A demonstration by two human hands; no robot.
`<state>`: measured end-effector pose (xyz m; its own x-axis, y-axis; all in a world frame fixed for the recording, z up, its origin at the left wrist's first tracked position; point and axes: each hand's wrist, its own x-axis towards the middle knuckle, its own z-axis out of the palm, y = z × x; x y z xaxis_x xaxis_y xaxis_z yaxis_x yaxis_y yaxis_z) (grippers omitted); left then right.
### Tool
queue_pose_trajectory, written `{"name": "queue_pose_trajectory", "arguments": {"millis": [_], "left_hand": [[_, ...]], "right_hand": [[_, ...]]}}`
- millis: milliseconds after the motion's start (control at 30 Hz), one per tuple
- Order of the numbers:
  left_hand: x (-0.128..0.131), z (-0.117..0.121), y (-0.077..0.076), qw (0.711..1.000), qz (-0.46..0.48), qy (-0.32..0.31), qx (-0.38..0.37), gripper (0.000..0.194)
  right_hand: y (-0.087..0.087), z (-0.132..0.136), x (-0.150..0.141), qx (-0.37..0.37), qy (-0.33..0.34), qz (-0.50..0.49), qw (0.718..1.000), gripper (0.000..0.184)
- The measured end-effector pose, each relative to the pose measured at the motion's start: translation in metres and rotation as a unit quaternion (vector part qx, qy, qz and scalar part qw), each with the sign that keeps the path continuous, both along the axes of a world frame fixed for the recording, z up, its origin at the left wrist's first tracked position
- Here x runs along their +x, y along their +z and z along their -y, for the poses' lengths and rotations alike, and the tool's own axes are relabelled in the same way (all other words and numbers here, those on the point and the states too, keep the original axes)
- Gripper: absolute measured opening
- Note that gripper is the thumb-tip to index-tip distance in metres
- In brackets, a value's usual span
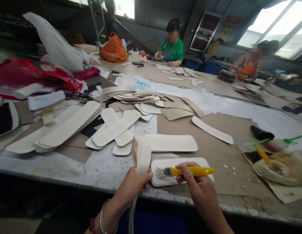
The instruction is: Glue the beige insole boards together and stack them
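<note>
My right hand (pixel 197 185) is closed round the yellow handle of a paintbrush (pixel 190 171). The brush's whitened bristles lie over a white rounded-end strip (pixel 202 161) near the table's front edge; whether they touch it I cannot tell. My left hand (pixel 135 182) grips a bundle of pale strips (pixel 144 154), which stands up above the fist and hangs below it past the edge. Just behind the brush lies a stack of white strips (pixel 174 143). A single curved white strip (pixel 212 130) rests farther back on the brown sheet.
White strips (pixel 68 125) are stacked at left, with crossed ones (pixel 119 126) beside them. A messy container (pixel 275 169) holding another yellow-handled brush (pixel 263 155) stands at right, near a black cone-shaped object (pixel 262 133). Two people work across the table, one in a green shirt (pixel 177 50).
</note>
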<state>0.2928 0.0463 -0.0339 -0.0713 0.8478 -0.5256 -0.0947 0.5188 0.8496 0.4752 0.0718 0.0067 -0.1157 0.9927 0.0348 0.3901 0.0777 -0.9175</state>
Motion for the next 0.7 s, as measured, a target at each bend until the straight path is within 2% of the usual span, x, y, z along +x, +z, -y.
{"name": "queue_pose_trajectory", "arguments": {"millis": [167,367,500,600,700], "left_hand": [[0.0,0.0,-0.001,1.0,-0.005,0.004,-0.005,0.029],[-0.002,0.002,-0.006,1.0,-0.002,0.0,-0.002,0.03],[-0.001,0.003,-0.01,1.0,-0.004,0.002,-0.01,0.032],[0.0,0.003,-0.01,1.0,-0.013,0.012,-0.006,0.032],[0.001,0.004,-0.01,1.0,-0.028,0.011,-0.009,0.033]], "right_hand": [[-0.002,-0.004,0.014,0.008,-0.057,0.065,0.996,0.034],[-0.004,-0.015,0.064,0.034,-0.128,0.189,0.973,0.041],[0.004,-0.02,0.09,0.049,-0.179,0.233,0.954,0.045],[0.013,-0.011,0.079,0.055,-0.183,0.197,0.962,0.041],[0.015,0.005,0.042,0.045,-0.11,0.09,0.989,0.029]]}}
